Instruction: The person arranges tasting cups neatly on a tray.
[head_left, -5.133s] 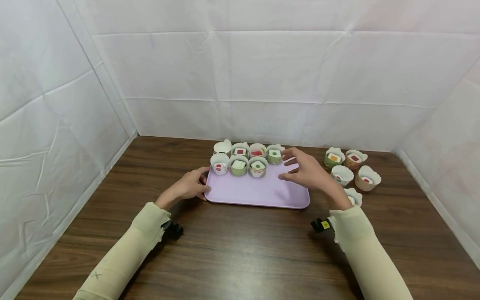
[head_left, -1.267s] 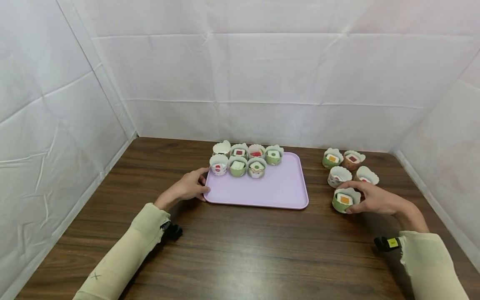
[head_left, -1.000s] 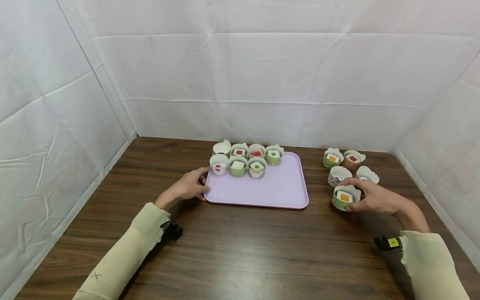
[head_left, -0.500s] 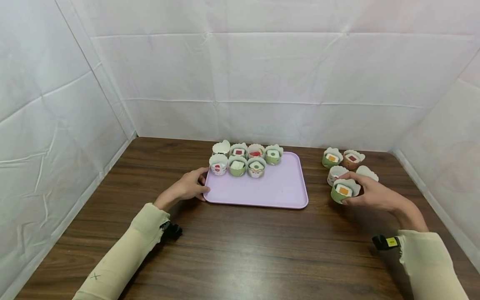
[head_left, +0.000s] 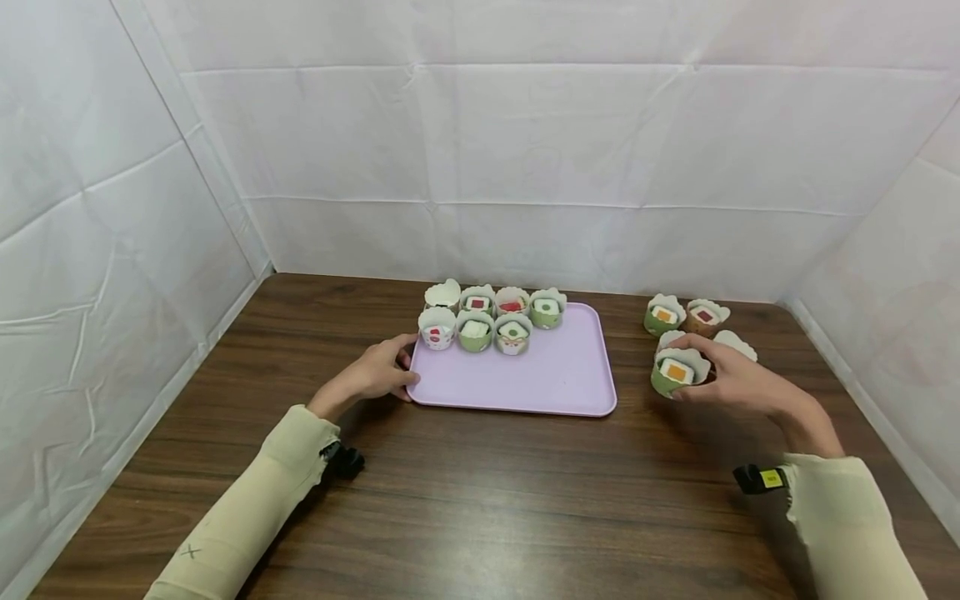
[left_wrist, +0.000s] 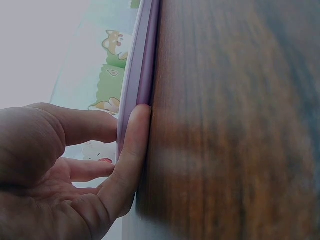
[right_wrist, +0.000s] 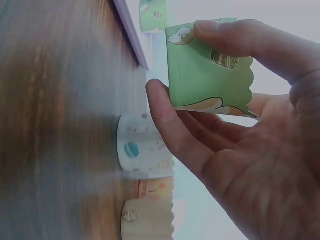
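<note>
My left hand [head_left: 377, 372] grips the left edge of a lilac tray [head_left: 517, 396]; in the left wrist view, its fingers and thumb are at the tray's rim [left_wrist: 137, 75]. In my right hand [head_left: 738, 379] is a green scalloped paper baking cup [head_left: 663, 382], held between thumb and fingers. Inside that cup sits a white piece with an orange square [head_left: 677, 372]. The right wrist view has the green cup [right_wrist: 210, 75] raised off the table. Two rows of similar filled paper cups fill the tray's back left, including a green cup [head_left: 546, 317] ending the back row.
Several more cups stand on the dark wooden table [head_left: 480, 500] to the tray's right: a green cup [head_left: 660, 323], a brown cup [head_left: 701, 327] and others partly hidden by my right hand. White sheeting [head_left: 540, 150] surrounds the table at the back and sides.
My right hand has gone from the tray to the cups at right, gripped the nearest green baking cup, raised it and shifted it slightly left. My left hand stays on the tray.
</note>
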